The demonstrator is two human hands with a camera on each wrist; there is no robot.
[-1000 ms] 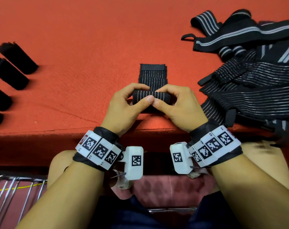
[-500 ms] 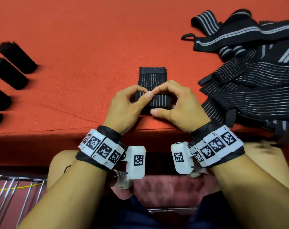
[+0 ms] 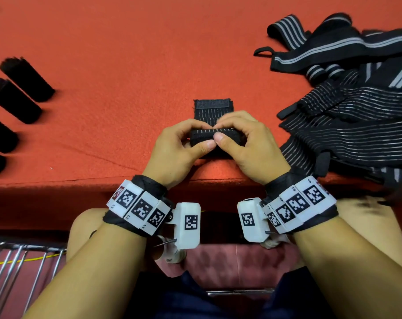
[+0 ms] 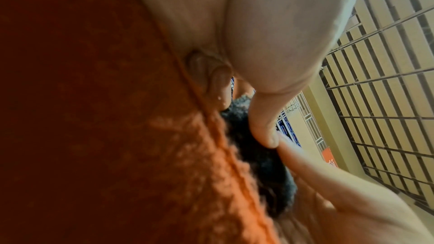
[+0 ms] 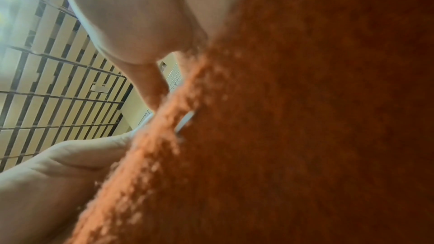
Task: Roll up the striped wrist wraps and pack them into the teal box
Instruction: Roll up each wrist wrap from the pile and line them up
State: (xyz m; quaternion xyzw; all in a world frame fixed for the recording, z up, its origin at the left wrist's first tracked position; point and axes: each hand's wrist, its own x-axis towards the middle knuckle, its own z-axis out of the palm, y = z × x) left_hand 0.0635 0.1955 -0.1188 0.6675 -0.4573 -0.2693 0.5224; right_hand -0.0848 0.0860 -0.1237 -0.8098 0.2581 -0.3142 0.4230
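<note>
A black wrist wrap with thin white stripes (image 3: pixel 215 134) lies near the front edge of the red felt table (image 3: pixel 126 65), partly rolled. My left hand (image 3: pixel 184 146) and right hand (image 3: pixel 243 143) both grip the roll, thumbs meeting on its near side and fingers curled over the top. A short flat tail with a hook patch (image 3: pixel 212 109) sticks out beyond the fingers. In the left wrist view the dark roll (image 4: pixel 256 147) shows beside my thumb (image 4: pixel 260 127). The right wrist view shows mostly felt and my thumb (image 5: pixel 150 84). No teal box is in view.
A heap of loose striped wraps (image 3: pixel 347 107) fills the right side of the table. Several finished black rolls (image 3: pixel 26 79) lie in a row at the left edge. A metal wire rack (image 3: pixel 16 268) stands below the table at the lower left.
The roll has advanced away from me, so the flat tail is shorter. Both hands shifted their hold, and the thumbs are back together on the near side.
</note>
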